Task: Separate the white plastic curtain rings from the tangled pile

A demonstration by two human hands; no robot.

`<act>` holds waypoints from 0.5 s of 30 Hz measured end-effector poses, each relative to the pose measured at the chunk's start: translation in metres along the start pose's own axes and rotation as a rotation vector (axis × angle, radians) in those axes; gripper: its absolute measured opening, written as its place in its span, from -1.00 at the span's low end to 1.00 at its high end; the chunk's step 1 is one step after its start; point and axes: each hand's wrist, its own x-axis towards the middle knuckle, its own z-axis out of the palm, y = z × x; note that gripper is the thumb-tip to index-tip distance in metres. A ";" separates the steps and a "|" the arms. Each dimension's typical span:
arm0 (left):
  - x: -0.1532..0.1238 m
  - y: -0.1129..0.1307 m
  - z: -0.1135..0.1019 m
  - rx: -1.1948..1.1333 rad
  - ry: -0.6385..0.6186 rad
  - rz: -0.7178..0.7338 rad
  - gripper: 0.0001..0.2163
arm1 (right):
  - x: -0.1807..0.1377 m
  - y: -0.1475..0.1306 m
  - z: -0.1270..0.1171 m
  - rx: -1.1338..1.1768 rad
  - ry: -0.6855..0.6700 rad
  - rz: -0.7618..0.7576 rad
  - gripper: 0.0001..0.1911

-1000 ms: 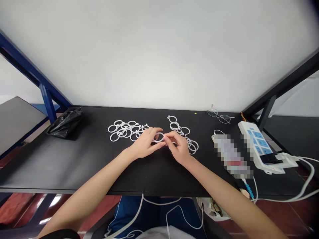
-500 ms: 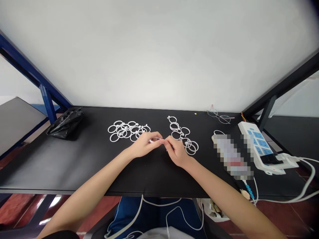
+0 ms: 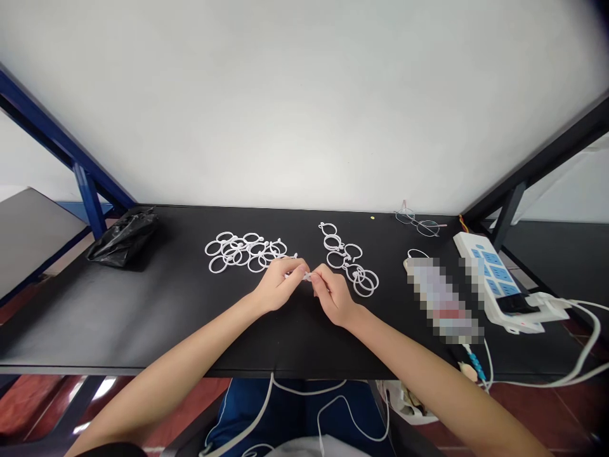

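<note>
Over the middle of the black desk, my left hand (image 3: 280, 284) is closed on a white curtain ring (image 3: 307, 277), most of it hidden by the fingers. My right hand (image 3: 335, 296) pinches the small end of the same ring, its fingertips almost meeting those of my left. Beyond my left hand lies an overlapping pile of white curtain rings (image 3: 242, 249). Several more white rings (image 3: 336, 259) form a loose row behind and to the right of my right hand.
A crumpled black plastic bag (image 3: 124, 238) lies at the left. On the right are eyeglasses (image 3: 428, 228), a blurred-out phone (image 3: 442, 298) and a white power strip (image 3: 495, 279) with cables. A white wall (image 3: 304, 114) rises behind the desk (image 3: 157, 317).
My left hand has dipped slightly toward me and its fingers have closed more over the ring, so less of the loop shows. My right hand has shifted slightly. The other rings stay put.
</note>
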 end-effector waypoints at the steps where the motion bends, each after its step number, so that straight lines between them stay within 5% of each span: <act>1: 0.000 0.000 0.000 0.001 0.005 0.009 -0.62 | 0.000 0.000 0.001 0.008 0.010 0.001 -0.70; 10: 0.000 -0.003 0.005 -0.027 0.012 0.046 -0.60 | -0.002 -0.002 0.005 0.056 0.047 -0.014 -0.71; 15: 0.003 -0.007 0.003 0.144 0.040 0.060 -0.66 | 0.008 -0.002 -0.009 -0.121 0.126 -0.025 -0.71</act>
